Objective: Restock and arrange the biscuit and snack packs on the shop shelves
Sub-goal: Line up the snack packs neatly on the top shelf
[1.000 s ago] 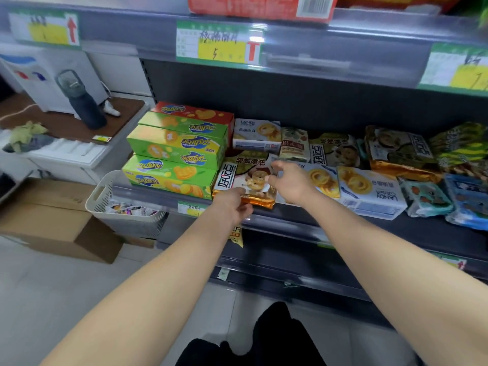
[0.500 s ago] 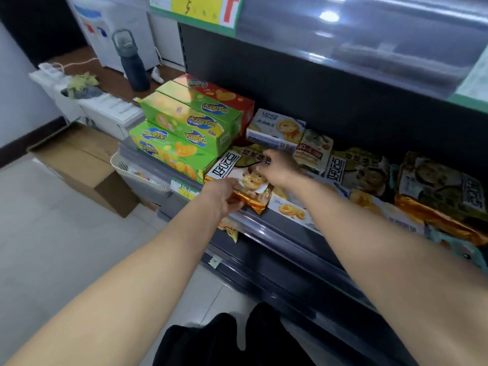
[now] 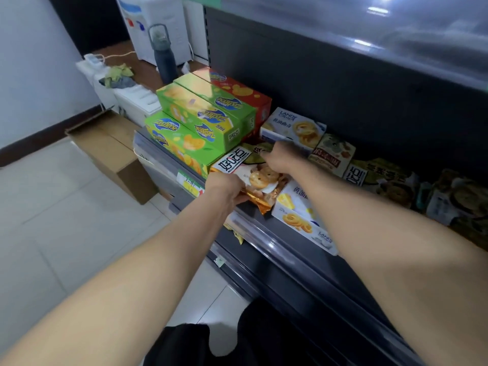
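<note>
— Orange-gold foil, that biscuit bag (image 3: 264, 180): where does it lie?
— At the front of the shelf (image 3: 266, 244), tilted, with its lower corner hanging over the shelf's edge. It sits between the green cracker boxes (image 3: 200, 120) on its left and a white butter-cookie box (image 3: 303, 220) on its right, close against both.
— And the hands?
— The left hand (image 3: 227, 190) grips the bag's near corner, fingers curled round the foil. The right hand (image 3: 280, 158) lies at the bag's far end. It is blurred and its fingers are hidden behind its back, so I cannot tell whether it grips or only presses.
— What stands behind?
— A red box (image 3: 245, 95) behind the green stack and a second white cookie box (image 3: 293, 125) near the back wall. More snack packs (image 3: 332, 154) run along the shelf to the right, blurring further on.
— Off the shelf?
— A dark water bottle (image 3: 163, 56) on a brown desk (image 3: 148, 72), and a cardboard box (image 3: 111, 151) on the tiled floor (image 3: 66, 207).
</note>
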